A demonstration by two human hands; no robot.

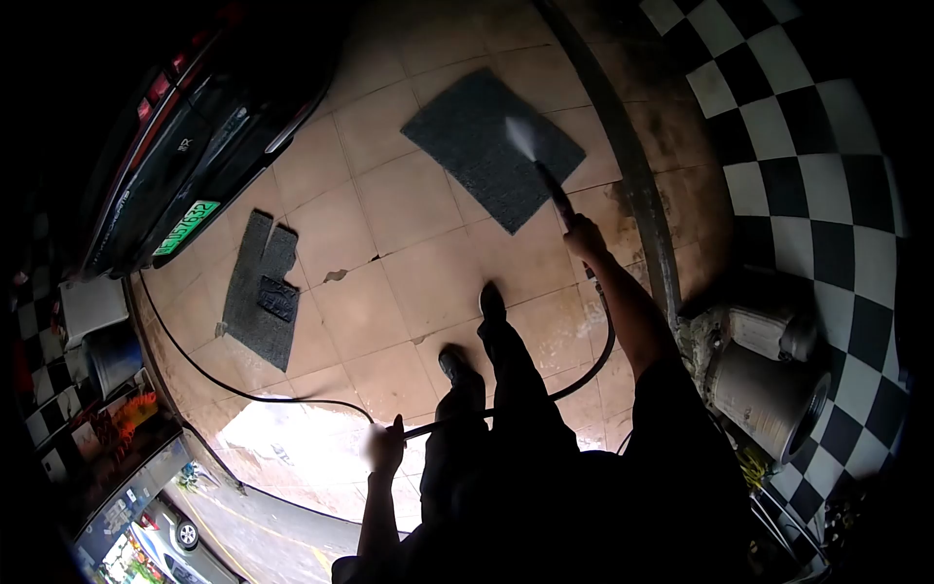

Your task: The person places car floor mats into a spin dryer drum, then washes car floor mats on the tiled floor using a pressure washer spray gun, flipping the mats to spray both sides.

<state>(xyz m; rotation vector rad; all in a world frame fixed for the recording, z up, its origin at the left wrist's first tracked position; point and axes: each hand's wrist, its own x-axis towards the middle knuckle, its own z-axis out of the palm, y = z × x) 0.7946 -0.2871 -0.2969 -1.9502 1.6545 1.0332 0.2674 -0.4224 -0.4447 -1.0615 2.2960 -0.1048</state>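
Observation:
My right hand [584,239] is closed around the handle of a spray gun [555,193]. White spray [521,138] leaves its tip and meets a grey rectangular mat [477,136] lying flat on the tiles. From the gun a black hose [598,355] curves down and crosses in front of my legs. My left hand [387,446] is wrapped around that hose at the lower left, partly washed out by bright light. Beyond it, the hose runs on across the floor toward the car.
A dark car [185,146] with a green plate stands at upper left. Another grey mat [255,292] with a smaller dark piece [279,298] on it lies on the floor. Large drums [769,389] stand at right by the checkered wall [808,185]. A blue bucket [112,358] sits at left.

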